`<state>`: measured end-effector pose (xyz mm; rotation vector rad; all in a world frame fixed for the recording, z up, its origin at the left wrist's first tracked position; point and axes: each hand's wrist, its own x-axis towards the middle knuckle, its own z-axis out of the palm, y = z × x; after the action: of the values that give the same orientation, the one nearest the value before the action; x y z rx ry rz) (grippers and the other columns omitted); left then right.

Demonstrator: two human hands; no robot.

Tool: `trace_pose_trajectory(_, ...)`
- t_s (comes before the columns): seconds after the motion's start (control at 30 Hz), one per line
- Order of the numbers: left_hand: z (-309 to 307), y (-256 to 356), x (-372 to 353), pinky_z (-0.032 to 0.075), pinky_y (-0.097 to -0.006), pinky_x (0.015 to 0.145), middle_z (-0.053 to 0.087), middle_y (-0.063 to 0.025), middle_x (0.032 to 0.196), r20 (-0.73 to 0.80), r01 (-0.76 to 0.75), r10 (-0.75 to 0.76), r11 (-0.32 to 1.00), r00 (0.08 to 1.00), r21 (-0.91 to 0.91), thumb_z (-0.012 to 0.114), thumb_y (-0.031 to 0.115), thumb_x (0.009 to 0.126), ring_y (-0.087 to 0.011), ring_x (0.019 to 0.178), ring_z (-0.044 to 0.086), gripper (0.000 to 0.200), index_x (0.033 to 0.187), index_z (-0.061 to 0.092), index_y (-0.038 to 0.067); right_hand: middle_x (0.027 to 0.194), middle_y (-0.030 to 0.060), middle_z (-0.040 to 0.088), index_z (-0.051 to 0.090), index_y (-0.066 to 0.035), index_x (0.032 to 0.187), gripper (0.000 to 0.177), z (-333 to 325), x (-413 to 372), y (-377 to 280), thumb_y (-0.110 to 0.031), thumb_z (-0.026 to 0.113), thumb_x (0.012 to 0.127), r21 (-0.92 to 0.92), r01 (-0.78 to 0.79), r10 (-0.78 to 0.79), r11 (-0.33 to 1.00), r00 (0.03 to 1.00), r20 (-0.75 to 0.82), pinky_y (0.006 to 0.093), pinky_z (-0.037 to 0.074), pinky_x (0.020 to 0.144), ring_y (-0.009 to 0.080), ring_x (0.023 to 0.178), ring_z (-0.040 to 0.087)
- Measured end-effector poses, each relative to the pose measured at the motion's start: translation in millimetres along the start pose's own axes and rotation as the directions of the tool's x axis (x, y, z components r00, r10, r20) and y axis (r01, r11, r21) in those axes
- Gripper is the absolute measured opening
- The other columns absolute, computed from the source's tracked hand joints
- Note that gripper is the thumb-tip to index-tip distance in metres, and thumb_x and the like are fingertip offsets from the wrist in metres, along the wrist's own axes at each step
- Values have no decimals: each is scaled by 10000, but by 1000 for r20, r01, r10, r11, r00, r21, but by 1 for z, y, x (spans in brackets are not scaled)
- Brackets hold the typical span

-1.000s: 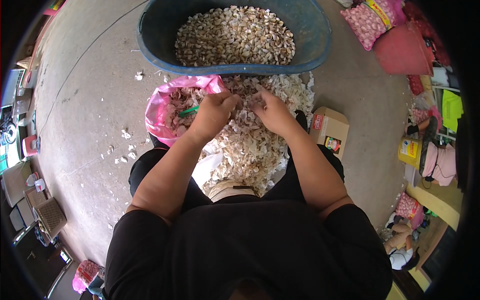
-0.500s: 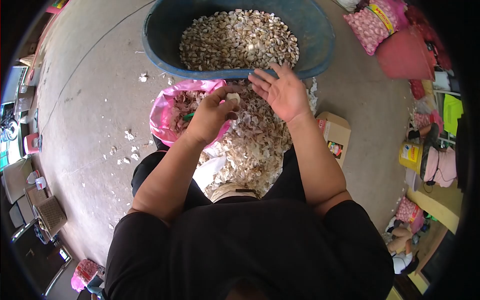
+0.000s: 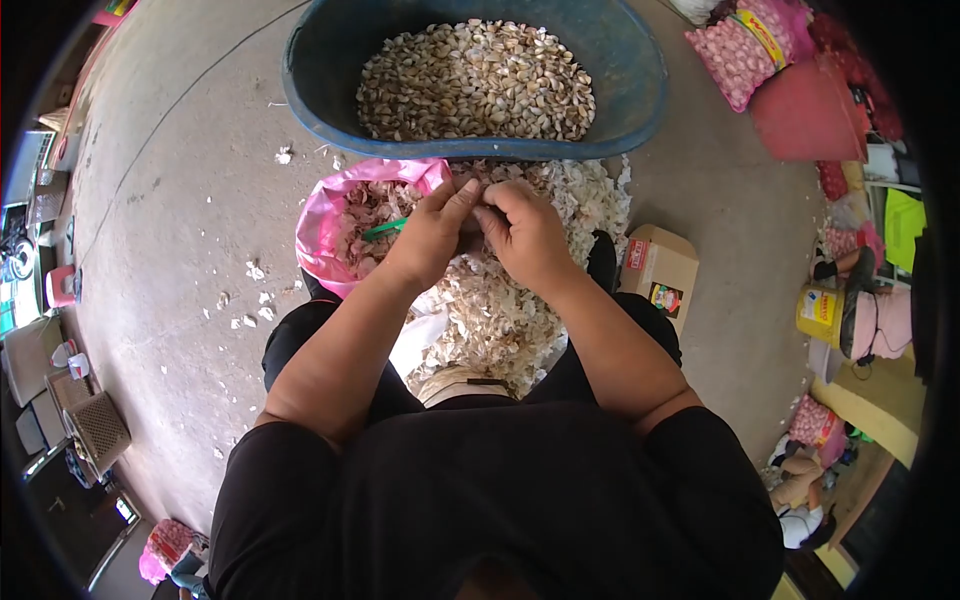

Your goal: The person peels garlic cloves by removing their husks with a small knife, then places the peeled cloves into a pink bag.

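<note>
My left hand (image 3: 430,240) is closed, its thumb and fingers pinched at the tips around a garlic bulb that the fingers now hide. Against it, fingertip to fingertip, my right hand (image 3: 528,238) is curled closed; whatever lies in its fingers is hidden. Below both hands spreads a heap of dry garlic skins (image 3: 490,330) between my legs. A pink bag (image 3: 318,225) with more skins and a green strip (image 3: 385,229) stands open beside my left hand. Just beyond the hands is a blue tub (image 3: 625,95) holding many loose garlic cloves (image 3: 475,85).
A cardboard box piece (image 3: 675,265) lies right of the heap. Scraps of skin (image 3: 255,270) dot the concrete floor at left. Farther right are a mesh bag of garlic (image 3: 735,65), a red tub (image 3: 810,110) and a yellow bucket (image 3: 820,312). Another person (image 3: 800,500) is at lower right.
My right hand, open and raised near the tub's rim before, has come down and left to meet my left hand, and its fingers have closed. The garlic is now hidden.
</note>
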<state>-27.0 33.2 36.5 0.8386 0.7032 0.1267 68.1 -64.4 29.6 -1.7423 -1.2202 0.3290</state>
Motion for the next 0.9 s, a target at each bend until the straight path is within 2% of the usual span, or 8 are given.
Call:
trace_pose_trajectory(0.03,-1,0,-1,402,-234,484,511,-43,721,8,40,-41,996,999,77,407,282,898,-125,561,491,259,944,493,41,793,127,561,511,-23,917,217,-1,-2,0,-148,600,763,-94,70,-69,993,998,12,327,452,561,287,661,571)
trace_pose_trajectory(0.1,1,-1,-1,281,-229,369,449,-9,586,-26,105,-102,988,994,112,383,353,898,-105,426,386,300,860,485,73,796,123,553,512,-22,885,201,-6,-4,-6,-134,611,751,-26,27,-25,999,998,64,321,440,582,278,682,556)
trace_pose_trajectory(0.3,7,1,1,233,-223,408,381,9,559,140,320,-309,945,941,-64,339,500,868,-91,438,304,410,769,479,127,723,120,550,504,-35,847,202,-15,-4,-5,-175,618,755,23,-33,30,999,990,139,320,429,549,284,628,556)
trace_pose_trajectory(0.4,10,1,1,210,-219,426,352,23,530,220,329,-319,944,922,-8,319,524,862,-92,446,276,424,719,461,150,667,115,539,497,-35,827,193,-16,-4,-5,-178,611,765,4,-21,21,1000,996,89,321,421,519,279,573,547)
trace_pose_trajectory(0.63,31,-6,-7,206,-213,397,322,23,481,116,238,-222,959,968,-152,354,487,867,-85,406,269,378,709,445,156,661,117,555,494,-43,760,182,-15,-8,-7,-206,571,789,-35,30,-31,999,999,-39,364,428,504,308,565,544)
trace_pose_trajectory(0.73,40,-4,-13,213,-216,389,335,17,489,58,190,-182,964,982,-185,373,460,871,-81,397,270,353,727,455,148,643,104,550,492,-32,741,163,-14,-8,-10,-170,527,822,61,-25,32,998,991,-127,334,415,485,256,522,532)
trace_pose_trajectory(0.83,40,-7,-12,219,-217,390,336,17,492,106,191,-171,957,980,-220,384,445,873,-82,401,272,350,731,454,133,633,85,549,490,-26,733,178,-17,-6,-12,-161,496,848,286,-298,330,911,942,-67,293,406,485,173,516,520)
trace_pose_trajectory(0.9,33,-10,-9,216,-216,392,327,19,492,185,175,-135,960,973,-219,381,441,876,-81,403,265,358,723,447,123,630,68,544,492,-18,745,188,-20,-3,-6,-170,490,856,322,-334,351,886,936,4,275,406,491,128,531,504)
